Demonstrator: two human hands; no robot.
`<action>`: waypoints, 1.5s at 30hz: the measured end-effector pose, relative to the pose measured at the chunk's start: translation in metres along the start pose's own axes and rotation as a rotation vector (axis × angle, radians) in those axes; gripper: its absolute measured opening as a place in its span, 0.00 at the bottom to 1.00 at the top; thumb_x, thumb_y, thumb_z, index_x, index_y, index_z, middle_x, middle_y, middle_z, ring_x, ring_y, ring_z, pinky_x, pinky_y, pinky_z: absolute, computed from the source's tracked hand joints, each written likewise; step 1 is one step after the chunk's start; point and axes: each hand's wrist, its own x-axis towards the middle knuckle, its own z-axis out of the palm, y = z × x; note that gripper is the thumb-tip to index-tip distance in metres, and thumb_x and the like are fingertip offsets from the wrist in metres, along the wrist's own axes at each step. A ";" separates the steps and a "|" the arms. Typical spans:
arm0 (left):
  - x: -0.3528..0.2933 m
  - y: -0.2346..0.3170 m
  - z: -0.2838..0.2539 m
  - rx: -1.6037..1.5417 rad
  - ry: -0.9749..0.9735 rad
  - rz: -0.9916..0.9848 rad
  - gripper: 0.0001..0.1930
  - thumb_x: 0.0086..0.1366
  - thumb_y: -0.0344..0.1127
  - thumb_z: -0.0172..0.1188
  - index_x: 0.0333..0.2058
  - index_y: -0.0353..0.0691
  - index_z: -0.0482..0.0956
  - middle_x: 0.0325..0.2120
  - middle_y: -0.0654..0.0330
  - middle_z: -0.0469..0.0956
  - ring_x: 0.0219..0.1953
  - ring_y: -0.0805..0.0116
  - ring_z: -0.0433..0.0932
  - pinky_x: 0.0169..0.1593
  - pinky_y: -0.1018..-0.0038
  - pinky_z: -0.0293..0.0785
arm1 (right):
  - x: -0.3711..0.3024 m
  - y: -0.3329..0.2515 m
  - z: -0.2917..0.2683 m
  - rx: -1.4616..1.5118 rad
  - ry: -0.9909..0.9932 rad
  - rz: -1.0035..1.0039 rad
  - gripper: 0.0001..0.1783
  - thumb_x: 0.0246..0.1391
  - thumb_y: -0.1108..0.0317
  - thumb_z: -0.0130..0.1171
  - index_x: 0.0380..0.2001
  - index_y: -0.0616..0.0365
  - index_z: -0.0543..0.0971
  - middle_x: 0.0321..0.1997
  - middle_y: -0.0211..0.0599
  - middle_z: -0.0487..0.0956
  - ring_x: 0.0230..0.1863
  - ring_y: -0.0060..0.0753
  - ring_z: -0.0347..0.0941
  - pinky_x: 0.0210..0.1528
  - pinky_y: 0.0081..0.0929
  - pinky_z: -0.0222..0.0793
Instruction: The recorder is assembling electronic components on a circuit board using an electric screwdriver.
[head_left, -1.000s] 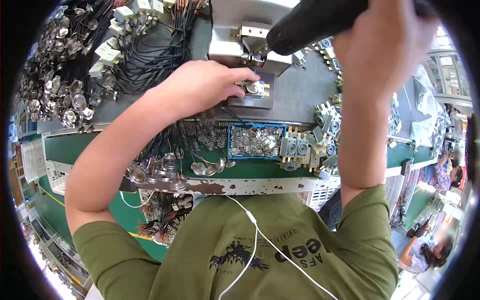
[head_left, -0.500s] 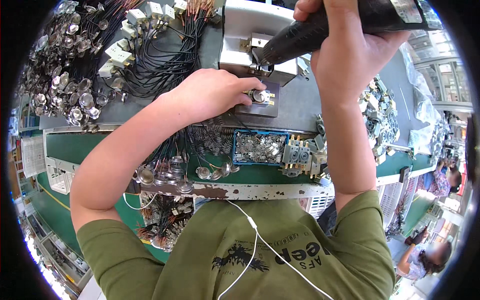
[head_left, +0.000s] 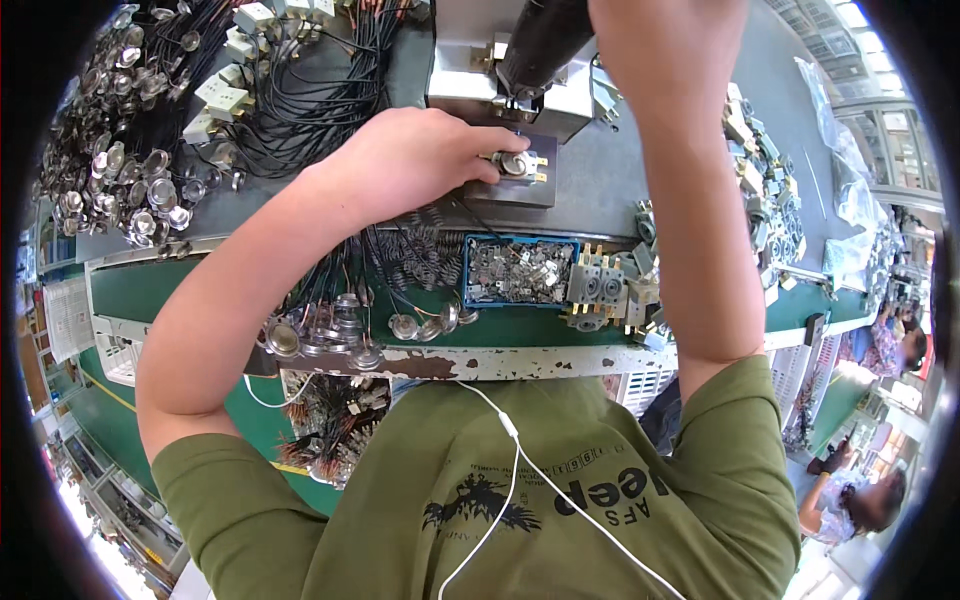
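Observation:
My left hand [head_left: 425, 160] pinches a small round metal-and-white part with brass prongs [head_left: 517, 165] between thumb and fingertips. The part sits on a dark metal block [head_left: 530, 190] in front of a white bench press [head_left: 463, 80]. Above it, the thick black-wrapped lever [head_left: 545, 45] of the press slants up to the right. My right hand [head_left: 665, 40] is at the upper end of the lever, its fingers cut off by the picture's top edge.
Black wires with white connectors [head_left: 225, 98] and metal caps [head_left: 130, 165] cover the left bench. A blue tray [head_left: 466, 270] holds small metal clips, beside springs [head_left: 425, 262] and grey socket pieces [head_left: 598, 280]. More grey parts [head_left: 775, 220] lie right. Two people are at the far right.
My right hand and the lever have swung up and away, and the lever now stands steeper. My left hand keeps hold of the small part on the block. The view has shifted slightly.

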 end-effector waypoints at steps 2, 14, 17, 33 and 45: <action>-0.002 -0.002 0.001 0.024 0.019 0.027 0.19 0.68 0.44 0.61 0.58 0.58 0.81 0.34 0.53 0.85 0.38 0.51 0.84 0.43 0.57 0.80 | -0.010 -0.001 0.008 -0.050 0.038 -0.113 0.25 0.57 0.75 0.68 0.53 0.59 0.67 0.40 0.35 0.81 0.33 0.23 0.79 0.35 0.22 0.79; -0.003 -0.002 0.004 0.061 0.036 0.032 0.19 0.70 0.47 0.60 0.58 0.58 0.81 0.37 0.54 0.85 0.42 0.50 0.84 0.45 0.56 0.80 | -0.047 -0.042 -0.026 -0.216 0.140 0.115 0.09 0.60 0.73 0.68 0.38 0.67 0.79 0.24 0.34 0.80 0.18 0.22 0.75 0.20 0.22 0.71; -0.003 0.001 0.000 0.053 0.001 0.007 0.18 0.71 0.47 0.59 0.56 0.56 0.81 0.37 0.54 0.85 0.42 0.50 0.84 0.44 0.55 0.80 | -0.051 -0.049 -0.019 -0.297 0.210 0.266 0.08 0.60 0.73 0.69 0.37 0.67 0.80 0.24 0.34 0.80 0.18 0.21 0.74 0.21 0.21 0.70; -0.001 -0.003 0.005 0.073 0.006 0.020 0.18 0.71 0.47 0.59 0.58 0.59 0.79 0.37 0.54 0.85 0.42 0.49 0.84 0.45 0.55 0.81 | -0.060 -0.034 -0.015 -0.193 0.175 0.296 0.09 0.57 0.80 0.69 0.39 0.65 0.79 0.29 0.32 0.82 0.23 0.21 0.78 0.25 0.18 0.74; -0.002 -0.001 0.007 0.112 0.064 0.082 0.18 0.71 0.45 0.59 0.57 0.56 0.79 0.37 0.54 0.85 0.41 0.50 0.84 0.44 0.56 0.80 | -0.058 0.007 -0.015 0.393 -0.007 -0.130 0.13 0.56 0.82 0.68 0.43 0.65 0.78 0.33 0.36 0.84 0.28 0.22 0.81 0.29 0.18 0.77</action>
